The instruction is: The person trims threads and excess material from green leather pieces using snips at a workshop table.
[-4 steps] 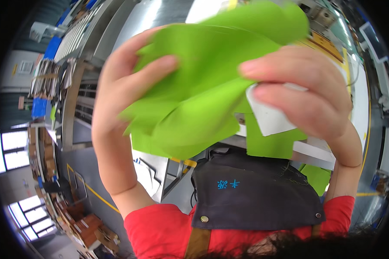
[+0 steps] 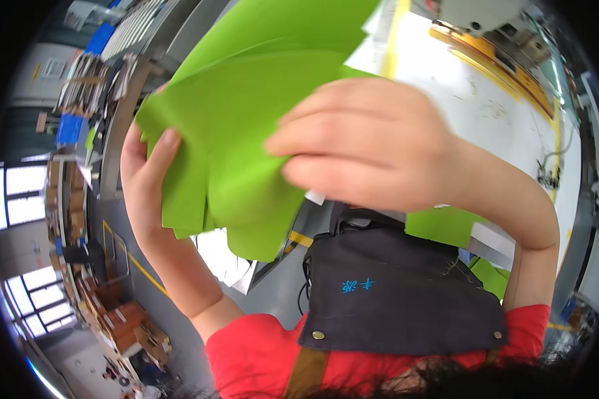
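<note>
Several bright green fabric-like pieces [image 2: 246,113] are held up in front of me, bent and overlapping. My left hand [image 2: 146,163] grips them at their left edge, thumb on the near face and the other fingers mostly behind. Closed fingertips of my right hand [image 2: 373,143] pinch the green material near its middle; that hand is slightly blurred. A small white corner [image 2: 315,197] shows below the right hand, mostly hidden by it. Another green piece [image 2: 446,226] lies at the table edge beyond my dark apron [image 2: 399,286].
At the right is a white worktable [image 2: 472,126] with a yellow-edged wooden strip [image 2: 492,60] and part of a machine [image 2: 492,16]. White sheets [image 2: 223,259] lie low left of centre. A metal rack [image 2: 123,100] stands left, with cardboard boxes [image 2: 123,322] farther off.
The green pieces and both hands have moved left. My right hand now reaches over the middle of the material, and the white piece by its fingers is mostly hidden.
</note>
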Action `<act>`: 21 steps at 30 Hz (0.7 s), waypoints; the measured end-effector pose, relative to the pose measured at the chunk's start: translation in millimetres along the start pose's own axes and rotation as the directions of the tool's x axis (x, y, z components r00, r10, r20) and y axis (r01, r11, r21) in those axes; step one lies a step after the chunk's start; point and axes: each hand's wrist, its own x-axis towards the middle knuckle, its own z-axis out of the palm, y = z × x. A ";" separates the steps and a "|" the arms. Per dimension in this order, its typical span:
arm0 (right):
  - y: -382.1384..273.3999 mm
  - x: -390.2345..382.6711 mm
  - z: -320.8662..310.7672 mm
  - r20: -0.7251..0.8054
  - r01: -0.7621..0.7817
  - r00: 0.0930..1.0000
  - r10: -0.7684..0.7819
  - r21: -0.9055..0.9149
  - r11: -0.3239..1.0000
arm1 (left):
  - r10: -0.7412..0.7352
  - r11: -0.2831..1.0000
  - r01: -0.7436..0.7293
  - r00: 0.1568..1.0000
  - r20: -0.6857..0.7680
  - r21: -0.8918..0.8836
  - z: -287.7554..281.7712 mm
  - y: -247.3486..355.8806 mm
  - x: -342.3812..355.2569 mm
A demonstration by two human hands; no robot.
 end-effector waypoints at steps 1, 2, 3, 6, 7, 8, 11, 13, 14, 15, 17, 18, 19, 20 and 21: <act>6.0 16.1 36.0 -0.088 0.067 0.994 -0.063 0.044 0.997 | 0.052 0.998 -0.048 0.992 -0.113 0.040 -39.3 -1.7 -3.3; 12.6 26.7 56.7 -0.044 0.112 0.993 -0.109 0.079 0.991 | 0.072 0.997 -0.073 0.986 -0.153 -0.006 -69.7 -12.7 -10.3; 8.0 35.3 79.0 0.000 0.139 0.990 -0.140 0.125 0.982 | 0.071 0.995 -0.082 0.978 -0.194 -0.050 -95.8 -27.1 -29.3; -13.8 63.7 146.2 0.092 0.156 0.979 -0.184 0.253 0.955 | 0.000 0.981 -0.070 0.932 -0.362 -0.180 -132.3 -67.9 -84.3; -19.8 67.8 167.3 0.151 0.138 0.972 -0.182 0.265 0.954 | -0.004 0.969 -0.086 0.933 -0.360 -0.233 -146.1 -87.3 -97.5; -26.7 68.9 189.1 0.147 0.142 0.971 -0.187 0.271 0.952 | -0.003 0.969 -0.087 0.930 -0.367 -0.229 -157.7 -102.8 -110.0; -47.3 63.5 222.2 0.373 0.107 0.910 -0.180 0.208 0.972 | -0.160 0.942 -0.055 0.793 -0.587 -0.331 -191.1 -154.5 -149.7; -51.0 47.7 199.1 0.462 0.094 0.865 -0.197 0.237 0.967 | -0.190 0.931 -0.066 0.753 -0.630 -0.359 -215.2 -196.7 -173.7; -51.6 41.8 182.9 0.460 0.086 0.862 -0.212 0.279 0.956 | -0.191 0.929 -0.073 0.748 -0.636 -0.364 -234.5 -232.6 -194.1; -53.8 37.7 166.2 0.458 0.076 0.860 -0.224 0.319 0.945 | -0.238 0.937 -0.055 0.623 -0.745 -0.346 -258.3 -270.8 -220.8; -43.7 13.7 139.8 0.393 -0.001 0.910 -0.134 0.324 0.946 | -0.343 0.939 0.141 0.390 -0.855 -0.313 -272.4 -312.3 -229.9; -37.7 -0.3 121.6 0.452 -0.037 0.888 -0.086 0.256 0.966 | -0.376 0.907 0.311 0.293 -0.879 -0.284 -266.9 -328.1 -225.7; -36.5 -9.7 99.3 0.472 -0.133 0.881 -0.029 0.305 0.943 | -0.358 0.817 0.550 0.244 -0.901 -0.175 -285.1 -337.7 -247.7; -36.5 -20.2 74.1 0.494 -0.231 0.869 0.034 0.345 0.910 | -0.318 0.752 0.657 0.290 -0.903 -0.054 -298.3 -341.7 -264.8; -36.1 -33.7 44.7 0.540 -0.266 0.837 0.085 0.266 0.926 | -0.256 0.584 0.807 0.282 -0.925 0.084 -304.2 -337.1 -261.2</act>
